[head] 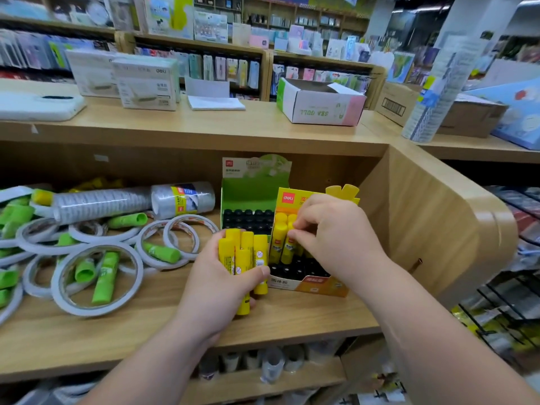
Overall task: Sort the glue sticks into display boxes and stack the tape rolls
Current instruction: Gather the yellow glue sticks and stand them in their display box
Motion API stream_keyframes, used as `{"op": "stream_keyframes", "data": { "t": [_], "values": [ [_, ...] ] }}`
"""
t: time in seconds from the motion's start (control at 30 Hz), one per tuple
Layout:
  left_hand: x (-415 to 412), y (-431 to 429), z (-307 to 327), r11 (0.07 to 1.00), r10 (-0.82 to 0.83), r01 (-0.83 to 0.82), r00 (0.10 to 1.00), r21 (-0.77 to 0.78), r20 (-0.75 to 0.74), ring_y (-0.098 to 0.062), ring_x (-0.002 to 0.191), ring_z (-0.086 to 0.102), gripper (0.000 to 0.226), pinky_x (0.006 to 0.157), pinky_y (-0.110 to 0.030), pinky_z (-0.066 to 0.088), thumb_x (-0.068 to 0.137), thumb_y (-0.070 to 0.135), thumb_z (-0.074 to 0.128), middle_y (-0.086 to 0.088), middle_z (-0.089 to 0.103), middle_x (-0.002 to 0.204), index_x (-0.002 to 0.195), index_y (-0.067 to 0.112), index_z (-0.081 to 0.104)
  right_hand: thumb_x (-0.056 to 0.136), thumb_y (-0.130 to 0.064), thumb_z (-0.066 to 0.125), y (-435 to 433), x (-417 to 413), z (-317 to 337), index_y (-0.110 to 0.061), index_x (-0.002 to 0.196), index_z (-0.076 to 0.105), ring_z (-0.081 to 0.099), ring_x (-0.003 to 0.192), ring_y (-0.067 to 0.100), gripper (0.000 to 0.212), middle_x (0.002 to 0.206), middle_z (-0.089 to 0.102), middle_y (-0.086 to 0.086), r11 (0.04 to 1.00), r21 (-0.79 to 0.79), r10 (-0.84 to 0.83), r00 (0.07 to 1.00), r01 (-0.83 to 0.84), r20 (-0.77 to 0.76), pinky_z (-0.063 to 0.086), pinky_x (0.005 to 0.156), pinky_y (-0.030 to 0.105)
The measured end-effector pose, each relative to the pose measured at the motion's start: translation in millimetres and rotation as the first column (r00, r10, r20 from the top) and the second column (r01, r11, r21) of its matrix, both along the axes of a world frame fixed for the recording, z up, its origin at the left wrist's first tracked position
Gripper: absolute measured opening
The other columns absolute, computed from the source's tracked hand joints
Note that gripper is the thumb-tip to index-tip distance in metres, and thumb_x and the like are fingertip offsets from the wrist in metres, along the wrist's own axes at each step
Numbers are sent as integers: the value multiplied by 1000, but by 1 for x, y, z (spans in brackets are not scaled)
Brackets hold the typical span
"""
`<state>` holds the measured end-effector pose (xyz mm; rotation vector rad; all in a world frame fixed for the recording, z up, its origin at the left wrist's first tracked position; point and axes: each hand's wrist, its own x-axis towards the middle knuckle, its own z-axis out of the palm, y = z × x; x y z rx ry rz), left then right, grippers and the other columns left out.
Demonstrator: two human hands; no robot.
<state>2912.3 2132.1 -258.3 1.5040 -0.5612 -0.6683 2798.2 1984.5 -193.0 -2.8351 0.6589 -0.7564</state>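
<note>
Slotting was under way: the right hand (330,229) pinched one glue stick (287,248) upright over the yellow display box (318,285); it likely needed keeping vertical above a free socket. Just left of that box, the left hand (216,290) gripped a bundle of sticks (244,252).

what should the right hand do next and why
Probably push the yellow glue stick that the right hand pinches fully down into the yellow display box, then let go. Dark empty slots show there, and the left hand grips a bundle of sticks to place.
</note>
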Motion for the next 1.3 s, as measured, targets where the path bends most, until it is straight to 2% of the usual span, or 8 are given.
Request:
{"op": "stream_keyframes", "data": {
  "t": [0.4,0.63,0.7,0.77,0.83,1.0,1.17,1.3],
  "values": [
    [1,1,0,986,38,-58,990,-153,-134,-21,61,68,53,47,-34,53,72,-1,83,-3,74,78,110,26,59,86,-28,73,-1,-9,3,-21,86,75,63,89,13,8,102,66,-13,997,-40,59,992,-64,-110,56,75,35],
    [-13,8,12,990,16,-31,994,-140,-108,-14,63,68,44,47,-31,50,78,4,80,1,74,79,110,27,60,94,-49,58,1,-19,3,-25,98,78,59,98,9,31,104,68,-15,996,-38,81,993,-85,-91,54,81,34],
    [-18,10,19,990,-24,11,995,-137,-96,-15,64,67,44,48,-31,50,79,3,79,1,74,80,112,24,59,94,-54,55,2,-23,7,-25,97,78,62,92,6,37,96,72,-14,996,-29,87,996,-86,34,54,78,32],
    [-23,13,27,988,-77,69,996,-138,-47,-15,64,66,44,49,-32,50,79,2,79,0,72,78,112,23,59,88,-58,62,7,-27,13,-26,94,78,63,78,4,36,82,70,-16,983,140,91,975,-121,202,52,68,21],
    [-29,13,35,984,-117,120,993,-134,30,-16,63,65,44,49,-32,51,76,1,81,0,71,76,108,25,62,79,-56,72,13,-29,19,-27,87,78,64,72,4,31,71,68,-15,935,313,99,969,-168,224,49,59,14],
    [-40,11,43,986,-134,148,978,-82,161,-21,62,66,46,50,-34,52,72,3,86,-6,72,78,97,36,65,75,-34,86,14,-36,13,-19,79,77,62,58,3,18,66,70,-6,801,558,90,965,-218,248,50,54,18],
    [-40,7,38,983,-178,176,984,-53,-18,-15,68,66,40,50,-32,51,68,14,89,-1,74,84,94,36,67,83,-10,79,9,-51,2,-11,96,76,70,65,19,14,75,75,7,605,721,29,915,-336,402,57,61,26],
    [-42,9,33,983,-175,166,977,-76,-126,-16,67,63,38,47,-30,48,63,16,87,-2,71,82,90,35,69,85,-3,74,7,-59,1,-10,103,76,70,72,16,19,83,76,8,511,746,18,873,-428,488,57,67,25]
  ]
}}
